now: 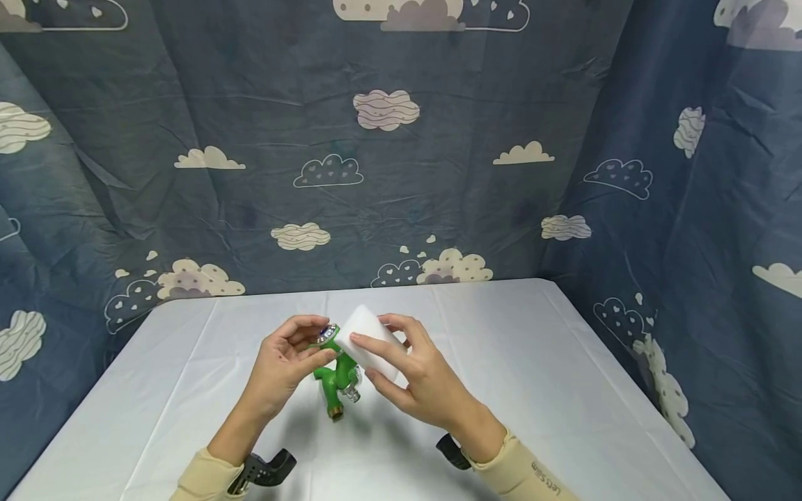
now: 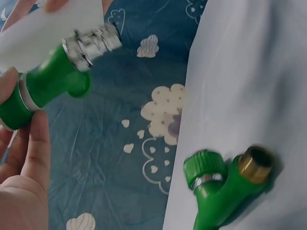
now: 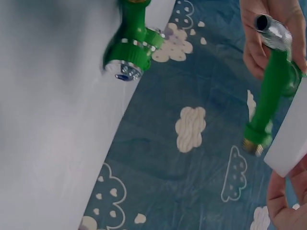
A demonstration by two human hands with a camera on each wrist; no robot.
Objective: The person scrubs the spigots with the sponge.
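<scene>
Between its thumb and fingers, my left hand (image 1: 280, 367) grips a green faucet (image 2: 53, 79) at its round handle, above the table. This faucet has a silver spout end, and its threaded brass inlet shows in the right wrist view. My right hand (image 1: 435, 381) holds a white sponge block (image 1: 371, 335) with fingers and thumb spread over its sides. The sponge overlaps the faucet's side in the head view and lies right along it in the right wrist view. A second green faucet (image 2: 216, 191) with a brass end lies on the table below the hands.
A white cloth covers the table (image 1: 213, 390). Dark blue curtains (image 1: 263, 104) with printed clouds stand along its back and sides. Black wrist straps (image 1: 268, 469) sit at both cuffs of the beige sleeves (image 1: 209, 480).
</scene>
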